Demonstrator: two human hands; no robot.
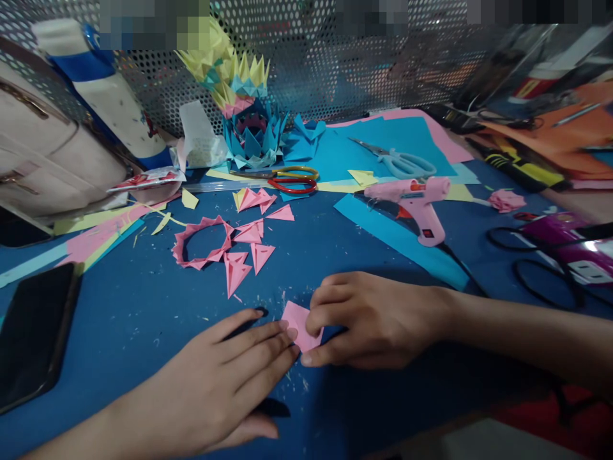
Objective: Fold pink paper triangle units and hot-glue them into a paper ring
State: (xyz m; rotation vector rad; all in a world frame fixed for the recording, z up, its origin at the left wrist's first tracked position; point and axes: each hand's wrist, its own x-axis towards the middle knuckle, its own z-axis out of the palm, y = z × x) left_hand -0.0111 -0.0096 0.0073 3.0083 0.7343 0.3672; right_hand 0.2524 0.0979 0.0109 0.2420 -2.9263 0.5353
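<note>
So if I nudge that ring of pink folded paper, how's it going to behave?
The pink ring would probably slide easily, being just thin paper. It might flex or come apart, since it looks built from small folded points. Lying flat, it seems unlikely to roll.

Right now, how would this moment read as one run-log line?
left hand: fingertips on small pink paper | right hand: curled fingers on same paper | beyond: pink paper ring, folded pink pieces | right: pink glue gun

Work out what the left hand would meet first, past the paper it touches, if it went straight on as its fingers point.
The left hand would probably meet the right hand across the pink paper, though exact depth is unclear.
</note>
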